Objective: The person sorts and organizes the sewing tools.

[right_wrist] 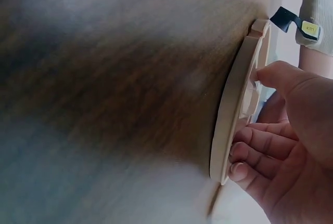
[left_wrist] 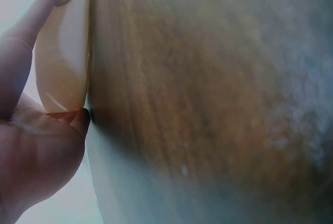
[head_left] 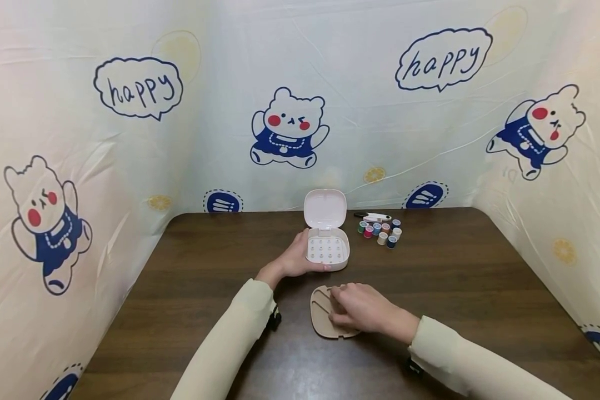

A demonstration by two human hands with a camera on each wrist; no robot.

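Observation:
A white sewing box (head_left: 342,256) with its lid (head_left: 325,209) standing up is near the middle of the table, rows of small pegs inside it. My left hand (head_left: 296,256) grips its left side, the thumb along the front wall; the left wrist view shows the thumb (left_wrist: 44,13) pressing the box's wall (left_wrist: 65,57). Nearer to me, a beige divided tray (head_left: 322,322) lies flat on the table. Over it is my right hand (head_left: 365,308), fingers curled and holding it; in the right wrist view thumb and fingers (right_wrist: 260,148) touch the tray (right_wrist: 229,112). Whatever lies under the fingers is hidden.
Several thread spools (head_left: 382,239) in different colours stand right of the box. Behind them lies a pair of thread snips (head_left: 375,216) with a black part. A printed cloth (head_left: 290,183) hangs around the dark wooden table (head_left: 220,244).

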